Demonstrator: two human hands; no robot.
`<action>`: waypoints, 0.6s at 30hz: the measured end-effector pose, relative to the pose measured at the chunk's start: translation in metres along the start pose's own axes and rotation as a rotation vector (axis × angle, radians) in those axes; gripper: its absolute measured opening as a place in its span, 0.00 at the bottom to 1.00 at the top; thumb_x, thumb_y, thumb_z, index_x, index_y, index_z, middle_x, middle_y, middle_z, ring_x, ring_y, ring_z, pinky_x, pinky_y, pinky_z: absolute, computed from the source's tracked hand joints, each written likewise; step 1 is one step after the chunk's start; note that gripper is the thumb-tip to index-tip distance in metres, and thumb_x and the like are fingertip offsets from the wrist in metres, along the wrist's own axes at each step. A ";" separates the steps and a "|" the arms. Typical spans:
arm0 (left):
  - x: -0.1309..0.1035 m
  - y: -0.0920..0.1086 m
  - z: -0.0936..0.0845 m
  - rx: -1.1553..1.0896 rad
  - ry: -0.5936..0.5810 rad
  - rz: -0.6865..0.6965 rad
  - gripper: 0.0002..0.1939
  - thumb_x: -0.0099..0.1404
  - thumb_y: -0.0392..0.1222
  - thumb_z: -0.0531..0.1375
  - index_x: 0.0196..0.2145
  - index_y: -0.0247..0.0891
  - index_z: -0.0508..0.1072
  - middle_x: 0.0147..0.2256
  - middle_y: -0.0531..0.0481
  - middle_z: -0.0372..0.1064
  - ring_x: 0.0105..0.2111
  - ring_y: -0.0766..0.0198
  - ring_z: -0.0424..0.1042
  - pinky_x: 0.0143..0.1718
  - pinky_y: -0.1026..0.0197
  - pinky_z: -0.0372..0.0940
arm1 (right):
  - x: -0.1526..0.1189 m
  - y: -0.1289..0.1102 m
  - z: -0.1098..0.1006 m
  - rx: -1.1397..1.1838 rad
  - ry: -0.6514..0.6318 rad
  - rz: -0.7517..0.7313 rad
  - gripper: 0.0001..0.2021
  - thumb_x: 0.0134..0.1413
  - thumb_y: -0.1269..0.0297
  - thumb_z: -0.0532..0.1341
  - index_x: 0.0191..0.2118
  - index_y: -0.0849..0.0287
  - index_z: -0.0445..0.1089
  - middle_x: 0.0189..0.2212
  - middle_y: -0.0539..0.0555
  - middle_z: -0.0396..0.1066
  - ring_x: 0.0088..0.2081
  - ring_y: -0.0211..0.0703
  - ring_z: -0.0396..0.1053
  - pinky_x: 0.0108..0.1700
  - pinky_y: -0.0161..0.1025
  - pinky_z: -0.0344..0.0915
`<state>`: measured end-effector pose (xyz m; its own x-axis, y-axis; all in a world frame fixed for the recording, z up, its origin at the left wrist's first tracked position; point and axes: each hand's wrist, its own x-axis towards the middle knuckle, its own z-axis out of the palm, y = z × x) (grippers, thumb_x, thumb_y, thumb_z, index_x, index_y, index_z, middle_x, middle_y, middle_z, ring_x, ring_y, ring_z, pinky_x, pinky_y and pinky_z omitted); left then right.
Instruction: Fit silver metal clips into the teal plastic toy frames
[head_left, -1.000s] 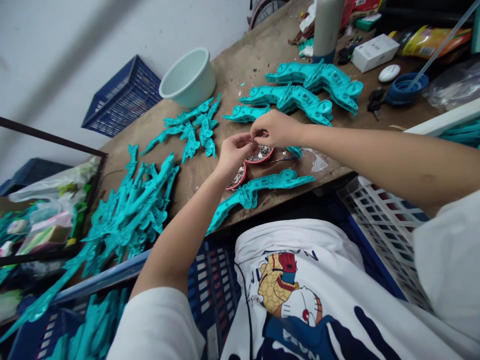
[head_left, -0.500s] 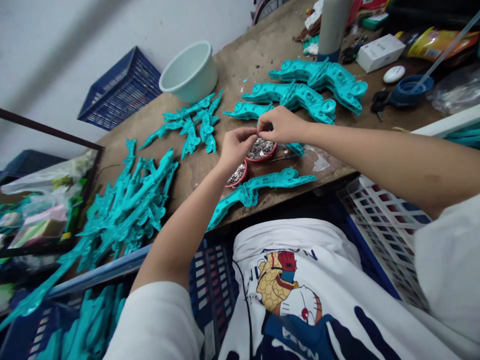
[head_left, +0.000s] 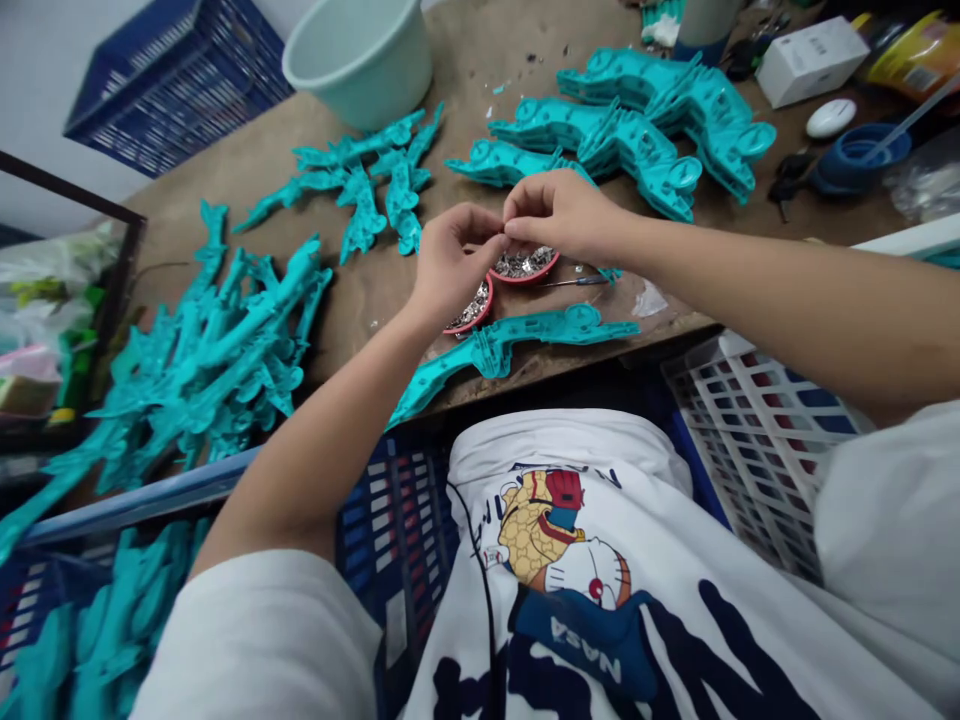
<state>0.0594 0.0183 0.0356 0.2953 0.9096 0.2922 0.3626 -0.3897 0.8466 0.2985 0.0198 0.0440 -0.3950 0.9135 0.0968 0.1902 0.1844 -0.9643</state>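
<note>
My left hand point(head_left: 454, 258) and my right hand point(head_left: 555, 212) meet fingertip to fingertip, both pinched; whatever lies between them is too small to make out. Just below are two red-rimmed bowls of small metal pieces, one point(head_left: 525, 264) under my right hand, the other point(head_left: 474, 308) partly hidden by my left hand. A thin tool point(head_left: 576, 282) rests beside the bowls. Nearer me, a long teal plastic part point(head_left: 491, 348) lies along the table's front edge. More teal parts point(head_left: 600, 135) lie behind my hands, partly covered by the right one.
A heap of teal parts point(head_left: 225, 350) and a smaller group point(head_left: 367, 190) lie on the left. A pale tub point(head_left: 360, 70) and blue crate point(head_left: 180, 85) stand behind. A white box point(head_left: 812, 60) and blue cup point(head_left: 859, 160) are at right; a white crate point(head_left: 765, 430) sits below.
The view has shifted closer and lower over the table. Both hands remain together above the bowls, with the fingertips still pinched.
</note>
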 end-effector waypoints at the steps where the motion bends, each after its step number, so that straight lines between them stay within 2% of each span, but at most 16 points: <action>1: -0.008 0.002 -0.004 0.031 -0.018 0.008 0.12 0.74 0.43 0.83 0.49 0.38 0.88 0.44 0.47 0.84 0.55 0.47 0.89 0.63 0.47 0.82 | -0.004 -0.008 -0.002 -0.049 -0.022 -0.017 0.08 0.82 0.71 0.73 0.46 0.50 0.82 0.49 0.57 0.92 0.52 0.57 0.90 0.66 0.58 0.90; 4: -0.039 0.007 -0.026 0.178 -0.180 0.062 0.15 0.73 0.44 0.80 0.54 0.42 0.91 0.49 0.43 0.87 0.57 0.42 0.88 0.70 0.42 0.79 | -0.011 -0.034 -0.012 -0.355 -0.026 -0.114 0.09 0.79 0.75 0.75 0.45 0.51 0.84 0.47 0.54 0.92 0.51 0.54 0.87 0.64 0.53 0.86; 7: -0.073 0.004 -0.054 0.374 -0.407 0.146 0.10 0.73 0.51 0.77 0.49 0.48 0.92 0.51 0.41 0.88 0.60 0.36 0.87 0.74 0.38 0.77 | -0.013 -0.039 -0.019 -0.653 -0.115 -0.179 0.09 0.77 0.78 0.75 0.45 0.55 0.88 0.42 0.49 0.90 0.50 0.48 0.86 0.64 0.47 0.80; 9: -0.092 -0.002 -0.069 0.521 -0.489 0.147 0.10 0.75 0.55 0.76 0.45 0.49 0.91 0.47 0.41 0.87 0.58 0.35 0.88 0.72 0.38 0.78 | -0.013 -0.024 -0.018 -0.681 -0.251 -0.155 0.10 0.73 0.79 0.79 0.44 0.54 0.89 0.39 0.48 0.89 0.48 0.47 0.87 0.64 0.47 0.79; 11: -0.107 -0.010 -0.078 0.688 -0.519 0.085 0.14 0.74 0.59 0.77 0.45 0.47 0.91 0.46 0.40 0.87 0.56 0.33 0.90 0.70 0.38 0.80 | -0.013 0.001 -0.016 -0.683 -0.358 -0.145 0.09 0.71 0.75 0.83 0.45 0.53 0.90 0.39 0.47 0.89 0.49 0.49 0.87 0.65 0.48 0.80; 13: -0.115 -0.015 -0.081 0.849 -0.541 -0.018 0.22 0.74 0.63 0.77 0.53 0.45 0.92 0.50 0.36 0.89 0.58 0.29 0.90 0.69 0.36 0.80 | -0.014 0.025 -0.016 -0.716 -0.436 -0.183 0.03 0.76 0.66 0.82 0.49 0.51 0.92 0.42 0.47 0.90 0.50 0.50 0.88 0.65 0.49 0.81; 14: -0.117 -0.016 -0.081 0.919 -0.561 -0.076 0.26 0.76 0.65 0.76 0.59 0.44 0.93 0.54 0.34 0.90 0.60 0.27 0.90 0.69 0.36 0.80 | -0.014 0.034 -0.017 -0.740 -0.479 -0.211 0.03 0.79 0.63 0.79 0.52 0.51 0.93 0.44 0.48 0.91 0.51 0.51 0.88 0.64 0.49 0.81; 16: -0.115 -0.014 -0.081 1.034 -0.609 -0.185 0.32 0.80 0.67 0.74 0.70 0.43 0.90 0.61 0.31 0.91 0.65 0.25 0.89 0.70 0.37 0.79 | -0.014 0.044 -0.020 -0.762 -0.555 -0.256 0.10 0.84 0.60 0.72 0.57 0.52 0.94 0.49 0.51 0.93 0.54 0.54 0.89 0.64 0.51 0.81; 18: -0.111 -0.009 -0.080 1.105 -0.660 -0.274 0.34 0.82 0.68 0.74 0.75 0.46 0.88 0.64 0.32 0.91 0.68 0.25 0.88 0.70 0.39 0.79 | -0.014 0.046 -0.023 -0.757 -0.601 -0.284 0.14 0.84 0.61 0.69 0.59 0.54 0.95 0.53 0.54 0.94 0.56 0.57 0.89 0.65 0.52 0.80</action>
<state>-0.0468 -0.0674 0.0313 0.3561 0.8594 -0.3669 0.9135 -0.4029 -0.0572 0.3337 0.0235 0.0035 -0.8627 0.5040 -0.0430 0.4567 0.7396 -0.4944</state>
